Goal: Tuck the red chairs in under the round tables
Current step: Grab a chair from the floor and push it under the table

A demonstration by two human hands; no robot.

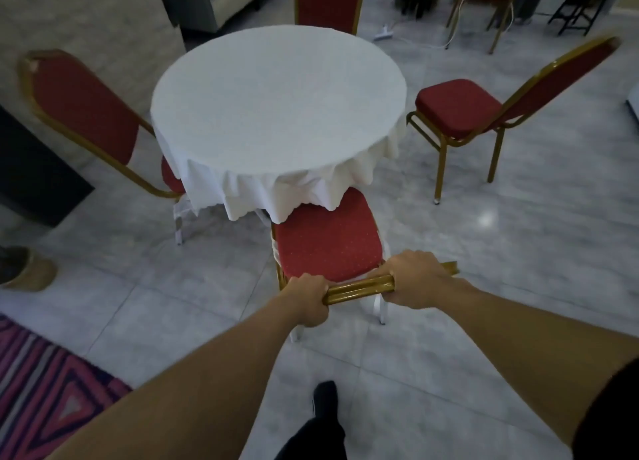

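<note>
Two outstretched hands, left hand (308,299) and right hand (416,280), atop chair back (359,288).

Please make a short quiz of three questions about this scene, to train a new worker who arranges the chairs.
1. True or false: both hands hold the gold top rail of the near chair.
2. Which red chair stands clear of the round table, its whole seat in view?
A. the left chair
B. the right chair
C. the far chair
3. Fill in: the front of the near chair's seat lies under the hanging white ____.

Key:
1. True. The left hand and the right hand each close a grip on the rail.
2. B.
3. tablecloth.
</note>
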